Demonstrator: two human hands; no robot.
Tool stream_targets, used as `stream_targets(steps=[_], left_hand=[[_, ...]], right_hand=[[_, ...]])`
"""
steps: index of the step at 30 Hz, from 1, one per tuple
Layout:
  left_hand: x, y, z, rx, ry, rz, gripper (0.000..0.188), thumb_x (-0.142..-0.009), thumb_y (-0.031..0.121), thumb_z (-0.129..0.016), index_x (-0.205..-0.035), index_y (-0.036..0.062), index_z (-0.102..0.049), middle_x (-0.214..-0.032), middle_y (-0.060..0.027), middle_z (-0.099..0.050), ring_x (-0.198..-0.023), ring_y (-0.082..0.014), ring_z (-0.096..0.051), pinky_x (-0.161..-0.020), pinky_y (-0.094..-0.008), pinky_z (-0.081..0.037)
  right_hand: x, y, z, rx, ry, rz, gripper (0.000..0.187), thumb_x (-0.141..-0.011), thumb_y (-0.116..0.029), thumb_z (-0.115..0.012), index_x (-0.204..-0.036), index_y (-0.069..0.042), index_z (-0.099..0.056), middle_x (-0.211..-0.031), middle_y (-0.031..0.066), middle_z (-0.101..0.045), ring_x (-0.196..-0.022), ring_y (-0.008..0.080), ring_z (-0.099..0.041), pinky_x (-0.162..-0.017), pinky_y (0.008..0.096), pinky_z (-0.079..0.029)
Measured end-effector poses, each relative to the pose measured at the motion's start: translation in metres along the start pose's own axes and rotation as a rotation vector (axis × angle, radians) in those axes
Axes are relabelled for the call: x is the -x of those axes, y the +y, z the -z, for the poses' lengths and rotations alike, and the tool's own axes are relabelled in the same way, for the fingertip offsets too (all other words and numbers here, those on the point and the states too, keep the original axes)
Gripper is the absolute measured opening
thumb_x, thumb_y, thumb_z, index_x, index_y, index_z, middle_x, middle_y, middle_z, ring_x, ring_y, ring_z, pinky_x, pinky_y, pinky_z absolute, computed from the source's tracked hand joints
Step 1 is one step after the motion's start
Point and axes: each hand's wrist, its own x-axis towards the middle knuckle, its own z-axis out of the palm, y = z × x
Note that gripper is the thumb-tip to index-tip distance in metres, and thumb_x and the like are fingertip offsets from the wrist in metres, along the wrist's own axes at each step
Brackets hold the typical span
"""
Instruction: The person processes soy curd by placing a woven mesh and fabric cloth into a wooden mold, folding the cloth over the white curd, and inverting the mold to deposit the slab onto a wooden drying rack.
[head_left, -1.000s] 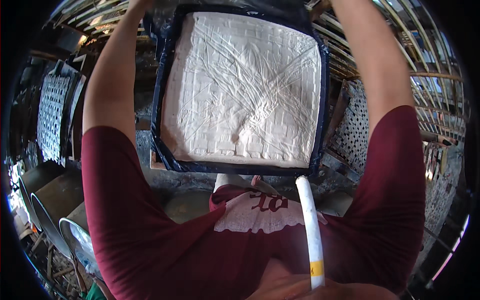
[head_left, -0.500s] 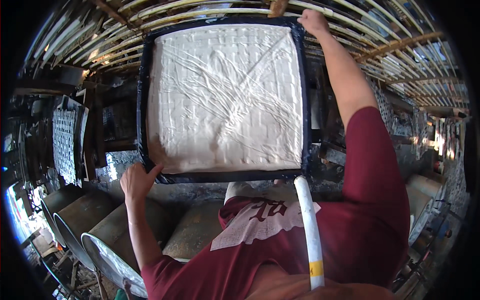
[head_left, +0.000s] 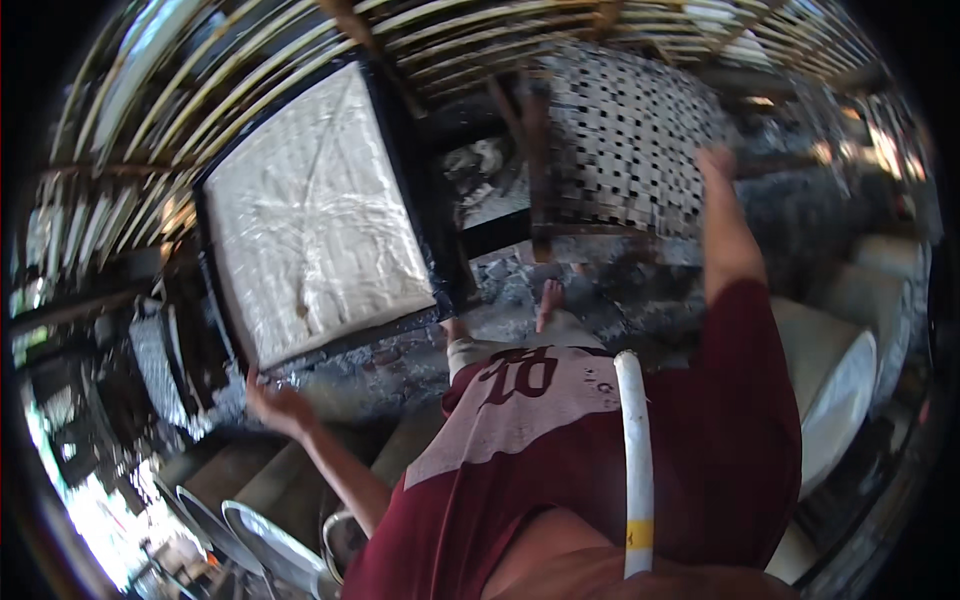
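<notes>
A square panel [head_left: 310, 215] with a dark rim and a wrinkled, shiny whitish sheet over it stands tilted on the left. My left hand [head_left: 278, 405] is at its lower left corner, thumb side against the rim; the fingers are partly blurred but look closed on the edge. To the right is a woven lattice panel [head_left: 630, 140] of pale strips with dark gaps. My right hand [head_left: 714, 162] is at this lattice's right edge, with the arm stretched out. Motion smears its fingers, so whether they grip the edge does not show.
Large metal drums [head_left: 280, 500] lie at the lower left, with another drum [head_left: 835, 400] at the right. Slatted bamboo racks [head_left: 480, 30] span overhead. A white tube [head_left: 632, 450] with a yellow band stands out in front of my chest. My bare foot [head_left: 550, 292] is on the rough floor.
My right hand has left the sheeted panel's upper right corner and is now by the woven lattice. The sheeted panel has shifted left in view and tilted; my left hand remains at its lower corner.
</notes>
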Motion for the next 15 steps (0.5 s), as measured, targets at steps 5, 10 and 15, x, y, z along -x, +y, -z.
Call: stream_targets(steps=[5,10,15], left_hand=[[-0.051,0.116,-0.222,-0.256,-0.258,-0.306,0.022,-0.082,0.006,-0.065,-0.102,0.0013,-0.070,-0.094,-0.0141,-0.067,-0.080,-0.0219,-0.065,-0.073,-0.0331,-0.051],[-0.169,0.097,-0.378,-0.317,-0.299,-0.099,0.031,-0.074,0.031,-0.065,-0.092,0.0074,-0.073,-0.086,-0.0203,-0.069,-0.084,-0.0333,-0.069,-0.077,-0.0388,-0.051],[-0.192,0.110,-0.485,-0.583,-0.309,0.024,0.038,-0.072,0.024,-0.064,-0.099,-0.0015,-0.071,-0.109,-0.0239,-0.066,-0.108,-0.0376,-0.062,-0.092,-0.0415,-0.050]], right_hand=[[0.031,0.163,-0.011,-0.034,0.270,-0.201,0.053,-0.075,-0.039,-0.068,-0.102,0.006,-0.067,-0.106,0.0284,-0.065,-0.105,0.0420,-0.061,-0.090,0.0483,-0.049],[0.068,0.290,-0.048,-0.084,0.376,-0.116,0.044,-0.077,-0.035,-0.067,-0.097,0.004,-0.068,-0.098,0.0251,-0.067,-0.095,0.0422,-0.064,-0.084,0.0480,-0.050],[0.146,0.414,-0.062,0.056,0.189,-0.316,0.045,-0.078,-0.035,-0.067,-0.098,0.006,-0.069,-0.097,0.0260,-0.067,-0.091,0.0423,-0.064,-0.081,0.0475,-0.050]])
